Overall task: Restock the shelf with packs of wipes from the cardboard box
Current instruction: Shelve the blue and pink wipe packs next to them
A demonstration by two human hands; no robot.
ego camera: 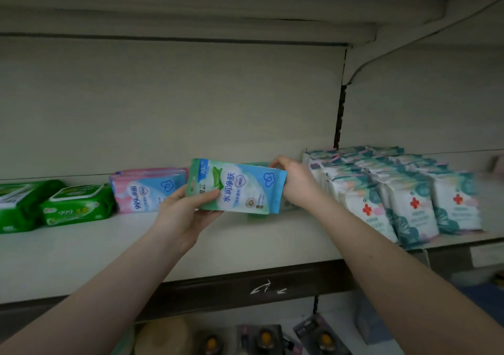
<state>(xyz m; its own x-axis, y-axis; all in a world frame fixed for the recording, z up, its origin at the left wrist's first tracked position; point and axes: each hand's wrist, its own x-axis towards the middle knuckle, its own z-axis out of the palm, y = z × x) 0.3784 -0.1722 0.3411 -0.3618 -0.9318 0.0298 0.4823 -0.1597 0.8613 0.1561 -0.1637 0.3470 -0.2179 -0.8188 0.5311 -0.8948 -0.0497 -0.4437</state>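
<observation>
A blue-green pack of wipes [240,188] is held above the cream shelf [81,251], near its middle. My left hand [185,212] grips the pack's left end from below. My right hand [293,182] reaches behind the pack's right end, fingers on more blue-green packs [256,165] standing at the back, mostly hidden. The cardboard box is out of view.
Pink-and-blue wipe packs [147,191] stand left of the held pack, and green lidded packs [77,204] lie further left. Several white packs with red crosses [395,191] fill the shelf's right side. A lower shelf holds small carded items [264,338].
</observation>
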